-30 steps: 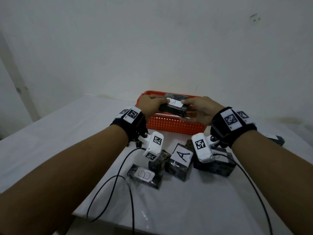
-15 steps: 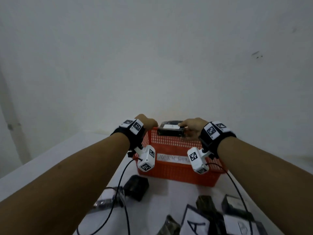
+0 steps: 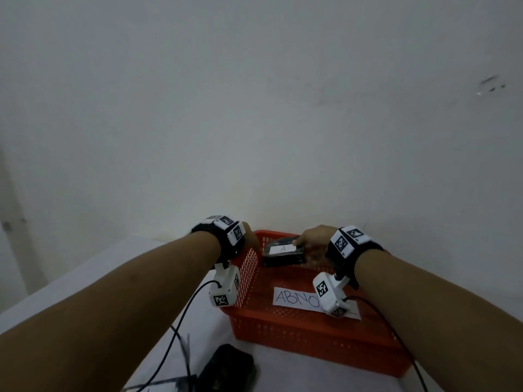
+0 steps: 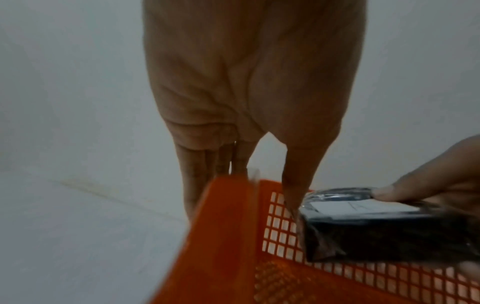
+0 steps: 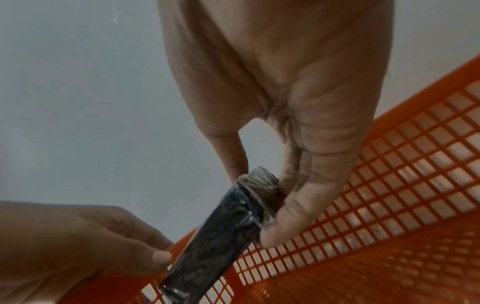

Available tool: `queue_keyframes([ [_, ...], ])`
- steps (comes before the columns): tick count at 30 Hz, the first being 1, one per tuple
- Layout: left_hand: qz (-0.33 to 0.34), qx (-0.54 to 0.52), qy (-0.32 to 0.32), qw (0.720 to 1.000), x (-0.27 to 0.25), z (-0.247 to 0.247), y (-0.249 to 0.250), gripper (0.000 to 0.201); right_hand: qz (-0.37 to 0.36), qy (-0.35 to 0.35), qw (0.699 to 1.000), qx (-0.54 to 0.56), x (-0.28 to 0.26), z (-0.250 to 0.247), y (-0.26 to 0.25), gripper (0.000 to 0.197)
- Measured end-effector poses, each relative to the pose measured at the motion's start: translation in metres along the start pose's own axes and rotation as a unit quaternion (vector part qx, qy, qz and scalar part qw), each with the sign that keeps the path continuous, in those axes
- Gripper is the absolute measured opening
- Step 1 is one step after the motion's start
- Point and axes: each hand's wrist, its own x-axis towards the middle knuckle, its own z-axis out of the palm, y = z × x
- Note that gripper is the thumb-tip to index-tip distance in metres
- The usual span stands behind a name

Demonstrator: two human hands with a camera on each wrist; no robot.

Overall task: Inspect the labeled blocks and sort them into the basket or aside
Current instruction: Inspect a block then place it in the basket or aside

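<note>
The table [image 3: 119, 264], draped in white, carries everything, and the red mesh basket [image 3: 311, 332] sits on it close to the wall. That basket serves as the landmark here. A paper strip on its floor reads "ABNO", the rest hidden behind the right wrist camera.

Above the basket's far end hangs a dark wrapped block [image 3: 283, 252], a white label on top with what looks like an "A". It is not yet set down; it appears held just over the basket floor, inside the rim.

The right hand [image 3: 311, 244] grasps the block's right end, thumb on one face and fingers [image 5: 293, 216] on the other. The left hand [image 3: 250, 239] is at the basket's left far corner: its thumb reaches down to the block's left end, and its fingers [image 4: 197, 181] hang straight outside the basket wall. Whether the thumb presses the block or only touches it I cannot tell.

Just in front of the basket, toward the person, lies another dark block [image 3: 226, 369] beside some cables.

As a judgement: this block is at the point of release into the basket, which otherwise looks unfilled. At least the near block is left to sort.
</note>
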Motion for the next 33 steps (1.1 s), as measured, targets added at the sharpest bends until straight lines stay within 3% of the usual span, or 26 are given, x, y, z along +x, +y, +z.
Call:
queue_keyframes([
  [3,-0.029,-0.041,-0.056,0.997,0.001,0.001,0.003,0.046,0.016,-0.002,1.0,0.007,0.012,0.013,0.01,0.014],
  [8,-0.019,0.015,-0.052,0.998,0.008,0.003,0.004,0.044,0.001,0.033,0.994,-0.1,0.036,0.03,0.022,0.025],
  [10,-0.023,0.041,-0.05,0.998,0.015,0.005,0.005,0.035,0.008,0.036,0.991,-0.125,0.04,0.038,0.024,0.024],
  [14,-0.029,0.078,-0.043,0.996,0.021,0.002,0.006,0.012,0.033,0.056,0.996,-0.067,0.046,0.046,0.031,0.038],
  [21,-0.041,0.044,-0.059,0.996,0.017,0.003,0.006,0.014,0.033,0.057,0.996,-0.065,0.054,0.049,0.034,0.059],
  [25,-0.052,0.01,-0.112,0.992,0.016,0.0,0.003,0.006,0.033,0.068,0.995,-0.07,0.052,0.05,0.032,0.066],
  [29,-0.068,-0.029,-0.143,0.987,0.02,0.003,0.001,0.024,0.034,0.06,0.995,-0.072,0.058,0.051,0.033,0.059],
  [33,-0.07,-0.037,-0.121,0.989,0.01,-0.002,0.006,0.031,0.029,0.048,0.995,-0.079,0.054,0.048,0.029,0.057],
])
